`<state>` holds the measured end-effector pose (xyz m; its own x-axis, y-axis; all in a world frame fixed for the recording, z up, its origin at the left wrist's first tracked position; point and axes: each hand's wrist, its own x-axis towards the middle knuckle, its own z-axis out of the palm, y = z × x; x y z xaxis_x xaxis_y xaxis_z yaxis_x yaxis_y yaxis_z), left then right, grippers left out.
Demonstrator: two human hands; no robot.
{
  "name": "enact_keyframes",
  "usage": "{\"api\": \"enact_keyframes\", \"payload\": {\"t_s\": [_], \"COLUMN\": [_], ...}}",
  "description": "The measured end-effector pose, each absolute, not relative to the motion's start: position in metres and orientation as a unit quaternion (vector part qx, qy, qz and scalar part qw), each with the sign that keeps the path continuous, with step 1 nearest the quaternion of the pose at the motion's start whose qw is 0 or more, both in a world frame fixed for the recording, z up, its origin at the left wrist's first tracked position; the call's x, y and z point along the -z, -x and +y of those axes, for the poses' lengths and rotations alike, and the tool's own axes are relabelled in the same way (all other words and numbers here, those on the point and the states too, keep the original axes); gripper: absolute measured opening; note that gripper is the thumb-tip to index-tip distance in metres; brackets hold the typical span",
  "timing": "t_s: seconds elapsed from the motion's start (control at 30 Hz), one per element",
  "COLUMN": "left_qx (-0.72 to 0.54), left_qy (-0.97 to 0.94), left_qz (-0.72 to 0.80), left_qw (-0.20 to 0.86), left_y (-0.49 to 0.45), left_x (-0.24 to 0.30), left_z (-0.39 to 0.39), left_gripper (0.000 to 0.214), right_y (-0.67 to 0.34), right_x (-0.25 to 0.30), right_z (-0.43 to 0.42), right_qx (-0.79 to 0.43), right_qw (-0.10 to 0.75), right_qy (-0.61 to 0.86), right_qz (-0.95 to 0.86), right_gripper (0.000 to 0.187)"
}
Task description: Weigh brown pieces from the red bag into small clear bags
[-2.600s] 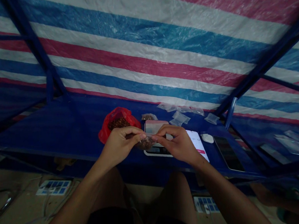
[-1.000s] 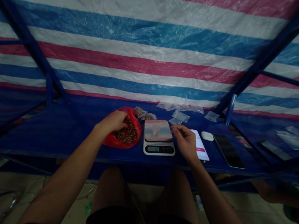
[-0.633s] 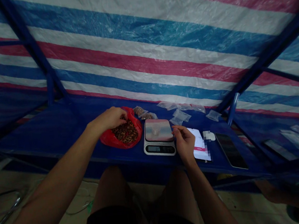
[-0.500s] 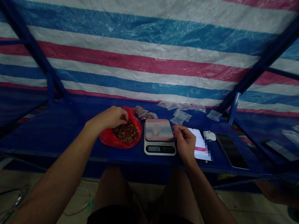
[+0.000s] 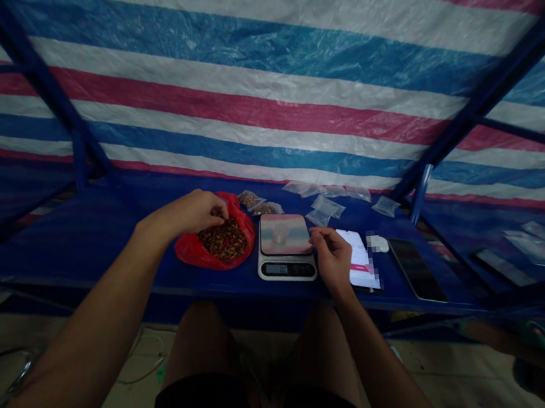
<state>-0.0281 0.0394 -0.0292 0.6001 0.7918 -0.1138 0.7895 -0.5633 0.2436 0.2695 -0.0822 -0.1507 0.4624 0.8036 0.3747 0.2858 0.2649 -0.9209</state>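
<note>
My left hand [image 5: 209, 210] is over the mouth of a red plastic bag [image 5: 192, 251], with thumb and fingers pinched together. Brown seed-like pieces [image 5: 224, 240] fill the bag. Whatever is between those fingertips, if anything, is too small to make out. To the right of the bag stands a white digital kitchen scale [image 5: 287, 268], its display lit. A pale, blurry patch on its shiny pan could be a clear item or a reflection; I cannot tell. My right hand [image 5: 332, 256] rests at the scale's right edge, fingers curled in, with nothing seen in them.
Two small filled clear bags [image 5: 267, 208] lie behind the scale. Several flat clear zip bags [image 5: 326, 209] are further right. A lit phone [image 5: 359, 263], a white earphone case [image 5: 378, 243] and a dark phone [image 5: 416, 270] lie on the blue shelf [image 5: 125, 245]. Striped sheeting hangs behind.
My left hand has risen slightly and shifted left over the bag, uncovering more of the seed-like pieces. My right hand stays beside the scale. The whole view has shifted a little.
</note>
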Motion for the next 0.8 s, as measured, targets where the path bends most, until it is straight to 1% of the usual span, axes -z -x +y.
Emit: {"api": "enact_keyframes", "payload": {"t_s": [0.13,0.27,0.47,0.6,0.8], "left_qx": [-0.041,-0.063,-0.028,-0.01,-0.005], "left_qy": [-0.893,-0.917,-0.938,-0.942,-0.943], "left_qz": [0.415,0.35,0.296,0.296,0.295], "left_qw": [0.168,0.178,0.177,0.157,0.156], "left_y": [0.011,-0.027,-0.077,-0.086,-0.086], "left_x": [0.019,0.01,0.014,0.015,0.016], "left_z": [0.023,0.012,0.017,0.018,0.021], "left_gripper": [0.023,0.024,0.023,0.024,0.023], "right_y": [-0.268,-0.268,-0.269,-0.269,-0.269], "right_x": [0.151,0.151,0.151,0.151,0.152], "right_z": [-0.082,-0.082,-0.083,-0.084,-0.083], "right_qx": [-0.209,-0.203,-0.205,-0.21,-0.212], "right_qw": [0.636,0.63,0.631,0.634,0.628], "right_qy": [0.567,0.569,0.574,0.568,0.57], "right_qz": [-0.479,-0.488,-0.48,-0.481,-0.485], "right_gripper": [0.027,0.029,0.029,0.028,0.028]}}
